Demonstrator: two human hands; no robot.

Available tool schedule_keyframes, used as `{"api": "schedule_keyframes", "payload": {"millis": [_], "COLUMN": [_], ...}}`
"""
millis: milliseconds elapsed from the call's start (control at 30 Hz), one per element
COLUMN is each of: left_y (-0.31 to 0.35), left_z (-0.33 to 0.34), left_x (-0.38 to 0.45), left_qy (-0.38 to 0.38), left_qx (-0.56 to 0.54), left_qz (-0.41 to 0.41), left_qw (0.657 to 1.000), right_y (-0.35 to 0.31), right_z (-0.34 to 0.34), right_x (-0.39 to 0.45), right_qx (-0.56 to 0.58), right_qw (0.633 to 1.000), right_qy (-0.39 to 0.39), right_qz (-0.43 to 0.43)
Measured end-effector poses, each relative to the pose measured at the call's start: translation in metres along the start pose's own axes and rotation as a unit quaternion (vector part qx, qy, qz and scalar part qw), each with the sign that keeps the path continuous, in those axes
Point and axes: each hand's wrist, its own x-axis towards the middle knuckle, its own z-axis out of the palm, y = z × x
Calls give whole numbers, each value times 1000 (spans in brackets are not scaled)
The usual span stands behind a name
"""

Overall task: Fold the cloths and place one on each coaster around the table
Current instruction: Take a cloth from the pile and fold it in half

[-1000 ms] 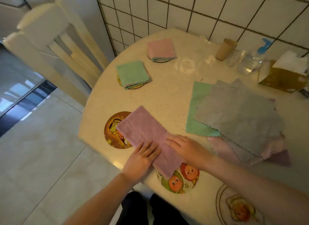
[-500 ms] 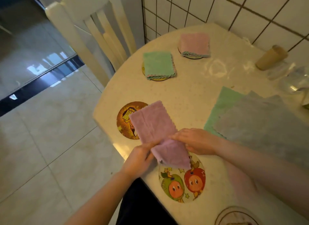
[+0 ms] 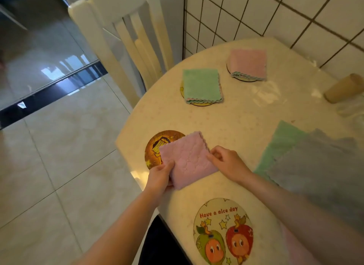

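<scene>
Both hands (image 3: 160, 175) (image 3: 226, 162) pinch the folded pink cloth (image 3: 187, 160) at opposite edges beside the brown coaster (image 3: 155, 146); I'd say it's soft, light, floppy, so keep edge grips.

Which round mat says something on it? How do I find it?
Start at the table's near edge, closest to the person. The "Have a nice day" coaster lies there, uncovered. Unlike the other coasters, it shows red words above two cartoon fruit faces.

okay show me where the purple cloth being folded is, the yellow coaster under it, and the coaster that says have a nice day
purple cloth (image 3: 187, 162): head view, middle of its top face.
yellow coaster (image 3: 155, 146): head view, bare left part.
have a nice day coaster (image 3: 222, 231): head view, printed face.
</scene>
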Motion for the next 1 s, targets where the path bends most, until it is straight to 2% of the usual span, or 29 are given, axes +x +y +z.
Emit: {"api": "schedule_keyframes", "payload": {"millis": [133, 333, 400, 533, 633, 700, 767, 867, 1000], "left_y": [-1, -3, -5, -18, -25, -27, -29, -29, -27], "left_z": [-1, 1, 1, -5, -5, -1, 3, 8, 14], "left_x": [-1, -4, -6, -13, -21, -24, -25, -22, -18], "left_qy": [-4, -6, 20, 113, 155, 163, 171, 185, 190], "left_qx": [0, -23, 0, 127, 182, 206, 236, 253, 283], "left_qz": [5, 14, 33, 99, 133, 142, 155, 148, 106], "left_qw": [1000, 1000, 999, 980, 962, 954, 944, 938, 934], "right_y": [2, 2, -4, -24, -39, -46, -51, -54, -53], "right_z": [6, 8, 9, 2, 1, 4, 6, 6, 1], "right_x": [2, -1, 3, 17, 39, 54, 64, 74, 78], "right_qx": [-44, -49, -75, -147, -165, -204, -253, -298, -276], "right_qw": [999, 998, 995, 985, 983, 976, 965, 952, 957], "right_qy": [9, 26, 20, 40, 83, 59, 9, -43, -88], "right_qz": [19, 40, 56, 86, 13, -43, -62, -44, 7]}}
